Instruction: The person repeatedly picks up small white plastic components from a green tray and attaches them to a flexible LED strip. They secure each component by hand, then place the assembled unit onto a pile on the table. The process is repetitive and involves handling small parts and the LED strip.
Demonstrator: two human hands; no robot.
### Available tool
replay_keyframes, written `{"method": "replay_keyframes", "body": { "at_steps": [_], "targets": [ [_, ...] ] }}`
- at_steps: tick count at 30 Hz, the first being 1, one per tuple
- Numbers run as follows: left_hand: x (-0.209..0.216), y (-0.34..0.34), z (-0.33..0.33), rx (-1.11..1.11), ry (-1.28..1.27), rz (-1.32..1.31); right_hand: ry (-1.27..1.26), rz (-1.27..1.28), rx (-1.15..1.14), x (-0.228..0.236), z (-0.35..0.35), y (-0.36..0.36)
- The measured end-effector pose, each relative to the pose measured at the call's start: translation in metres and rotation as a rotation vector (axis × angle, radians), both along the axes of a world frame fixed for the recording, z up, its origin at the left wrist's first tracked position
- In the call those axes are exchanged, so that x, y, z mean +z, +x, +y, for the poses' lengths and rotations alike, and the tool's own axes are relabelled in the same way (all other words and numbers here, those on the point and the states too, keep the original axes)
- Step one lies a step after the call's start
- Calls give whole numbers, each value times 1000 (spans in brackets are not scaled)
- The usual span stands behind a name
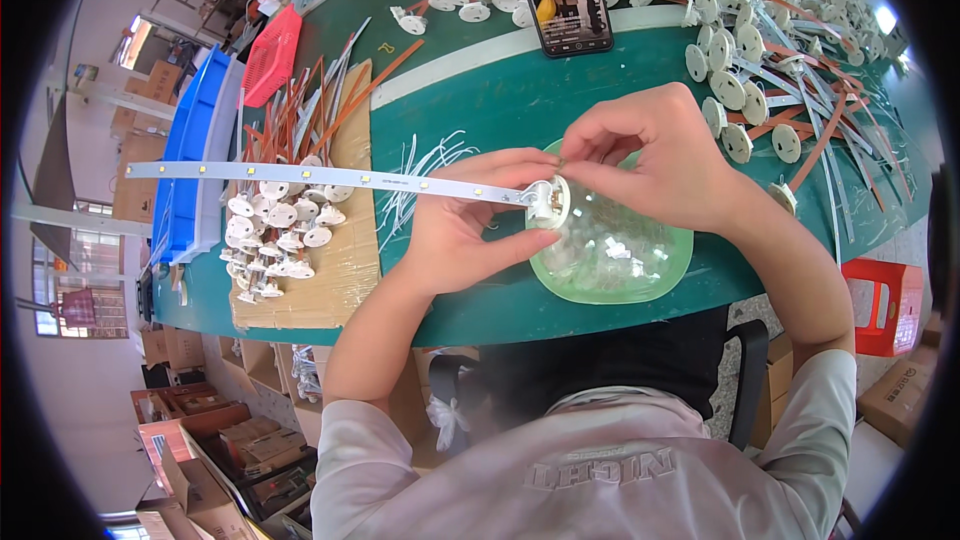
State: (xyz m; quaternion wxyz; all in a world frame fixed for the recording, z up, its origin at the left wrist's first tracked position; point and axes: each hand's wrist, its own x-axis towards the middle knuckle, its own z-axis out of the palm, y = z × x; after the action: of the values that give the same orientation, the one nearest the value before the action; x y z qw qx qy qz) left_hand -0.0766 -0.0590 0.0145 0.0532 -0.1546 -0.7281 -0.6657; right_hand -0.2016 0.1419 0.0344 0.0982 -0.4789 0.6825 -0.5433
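Note:
A narrow LED strip [330,178] with small yellowish chips along it stretches left from a round white end piece [552,206]. My left hand [450,240] is closed around this end piece, its thumb below and fingers above. At the piece's upper edge, my right hand [650,155] pinches with thumb and forefinger; what sits between those fingertips is too small to make out. Directly beneath both hands lies a translucent green bowl [612,294] containing small clear and white bits [620,248]. Thin white wires [425,165] are scattered on the green table just left of the bowl.
At left, strips with white round ends [285,225] are bunched on a cardboard sheet [345,290], beside a blue bin [190,170] and red basket [270,55]. A phone [565,0] stands at the far side. More strips heap [740,60] at far right; a red stool [885,305] is below.

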Motion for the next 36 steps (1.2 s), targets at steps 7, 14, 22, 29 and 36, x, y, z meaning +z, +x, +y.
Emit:
{"method": "replay_keyframes", "body": {
  "at_steps": [7,14,22,29,36],
  "targets": [
    [-11,1,1,118,147,65,-111,-7,-112,-5,-5,8],
    [-11,-1,2,125,147,87,-135,-20,-100,-6,-8,15],
    [-13,-1,2,93,155,96,-188,25,-129,-6,-10,19],
    [-11,2,3,102,165,95,-169,9,-183,-9,-12,20],
    [-11,1,3,109,148,80,-199,80,-134,-11,-9,18]
  ]
}}
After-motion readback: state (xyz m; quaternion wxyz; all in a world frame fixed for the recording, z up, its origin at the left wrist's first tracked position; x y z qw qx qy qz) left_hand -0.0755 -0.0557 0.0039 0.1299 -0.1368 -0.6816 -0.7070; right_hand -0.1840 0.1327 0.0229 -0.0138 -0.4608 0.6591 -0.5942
